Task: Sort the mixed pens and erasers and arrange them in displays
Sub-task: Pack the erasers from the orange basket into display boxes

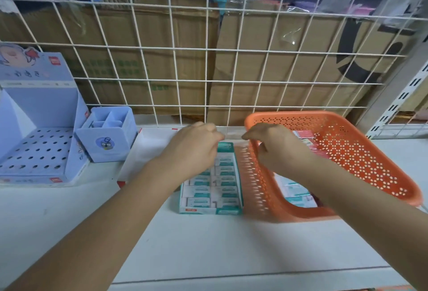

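A teal display box stands on the white shelf, filled with two rows of white-and-teal erasers. My left hand hovers over its far end with fingers curled; what lies under the palm is hidden. My right hand hangs over the left rim of the orange perforated basket, fingers bent, with nothing visible between thumb and fingertips. The fingertips of both hands almost meet above the box. Inside the basket lie teal-wrapped erasers and pink-wrapped ones.
A blue cardboard pen display with a perforated tier stands at far left, a blue compartment pen holder beside it. A flat white sheet with red corners lies behind the box. A wire grid closes the back; a slotted upright stands at right.
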